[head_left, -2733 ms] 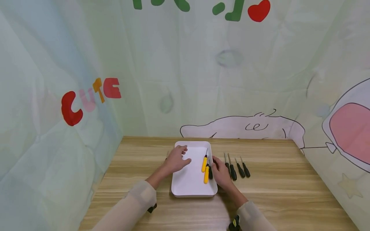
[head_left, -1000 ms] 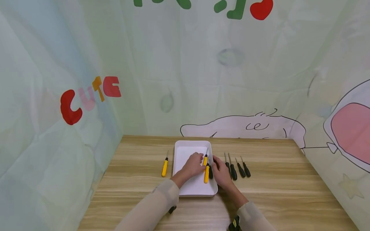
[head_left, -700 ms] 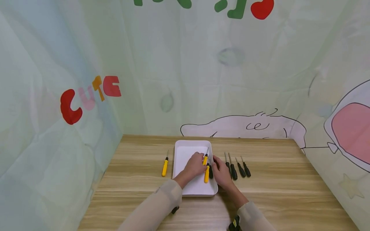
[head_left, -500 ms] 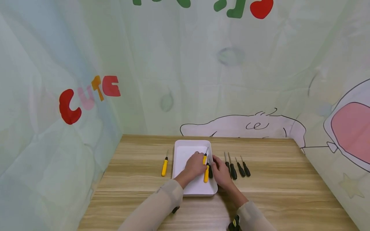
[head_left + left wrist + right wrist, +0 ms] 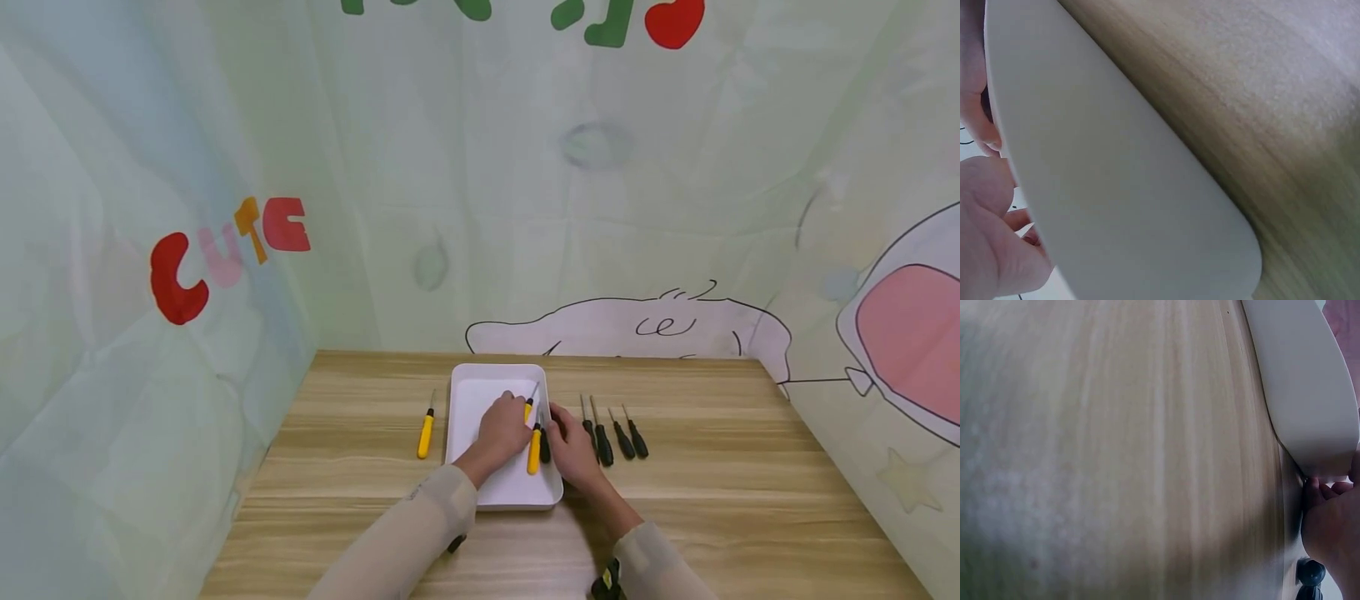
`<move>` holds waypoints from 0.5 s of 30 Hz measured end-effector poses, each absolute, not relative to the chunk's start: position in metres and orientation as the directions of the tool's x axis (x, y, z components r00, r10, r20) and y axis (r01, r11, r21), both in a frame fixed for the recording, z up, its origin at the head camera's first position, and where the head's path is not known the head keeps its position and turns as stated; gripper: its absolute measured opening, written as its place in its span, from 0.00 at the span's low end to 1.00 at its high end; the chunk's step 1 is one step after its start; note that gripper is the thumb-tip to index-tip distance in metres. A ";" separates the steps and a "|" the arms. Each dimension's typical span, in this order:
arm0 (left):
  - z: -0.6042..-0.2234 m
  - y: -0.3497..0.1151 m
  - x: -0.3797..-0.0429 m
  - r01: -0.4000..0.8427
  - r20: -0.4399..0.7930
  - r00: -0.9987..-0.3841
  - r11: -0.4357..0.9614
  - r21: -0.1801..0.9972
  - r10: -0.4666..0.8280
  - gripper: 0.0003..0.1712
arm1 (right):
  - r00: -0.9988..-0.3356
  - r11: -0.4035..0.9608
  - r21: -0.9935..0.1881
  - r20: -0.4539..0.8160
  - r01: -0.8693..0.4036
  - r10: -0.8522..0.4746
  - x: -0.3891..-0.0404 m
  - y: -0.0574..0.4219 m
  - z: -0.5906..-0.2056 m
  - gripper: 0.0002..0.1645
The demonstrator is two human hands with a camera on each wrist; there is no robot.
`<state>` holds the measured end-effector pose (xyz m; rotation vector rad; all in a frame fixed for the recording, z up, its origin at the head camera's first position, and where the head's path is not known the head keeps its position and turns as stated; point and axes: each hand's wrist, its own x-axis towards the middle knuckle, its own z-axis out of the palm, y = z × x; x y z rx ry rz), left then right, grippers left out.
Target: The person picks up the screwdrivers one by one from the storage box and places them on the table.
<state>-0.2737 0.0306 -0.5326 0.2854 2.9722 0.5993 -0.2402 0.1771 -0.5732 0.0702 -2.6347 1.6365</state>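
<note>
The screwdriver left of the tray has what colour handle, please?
Its handle is mostly yellow, clearest in the head view.

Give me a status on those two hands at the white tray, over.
Left hand seemingly grips upper yellow screwdriver inside white tray. Right hand holds the tray's right side. Possible snag: lower yellow screwdriver and black-handled screwdriver lying close.

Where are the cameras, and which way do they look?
Head: on the person's head, looking forward and down at the white tray and screwdrivers; left hand, right hand and sleeves show.
Left wrist: worn there, facing the tray's outer wall; hands peek in at left.
Right wrist: worn there, facing mostly the wooden table; hands peek in at right.
Both wrist views share tray and table.
</note>
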 end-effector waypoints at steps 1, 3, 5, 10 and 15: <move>-0.532 0.030 -0.274 0.165 -0.055 -0.978 0.906 0.389 0.202 0.20 | -0.998 0.442 -0.895 0.056 -0.058 -0.018 -0.241 0.177 -0.573 0.29; -0.531 0.030 -0.274 0.166 -0.053 -0.978 0.907 0.387 0.201 0.19 | -0.998 0.445 -0.893 0.064 -0.067 -0.022 -0.241 0.176 -0.573 0.29; -0.530 0.029 -0.274 0.168 -0.052 -0.978 0.907 0.387 0.203 0.19 | -0.998 0.444 -0.894 0.064 -0.066 -0.020 -0.241 0.176 -0.572 0.29; -0.527 0.024 -0.274 0.161 -0.068 -0.976 0.899 0.407 0.206 0.20 | -0.997 0.444 -0.892 0.080 -0.080 -0.018 -0.242 0.176 -0.572 0.29; -0.526 0.017 -0.271 0.139 -0.107 -0.971 0.869 0.476 0.214 0.23 | -0.998 0.447 -0.892 0.069 -0.065 -0.007 -0.240 0.176 -0.574 0.29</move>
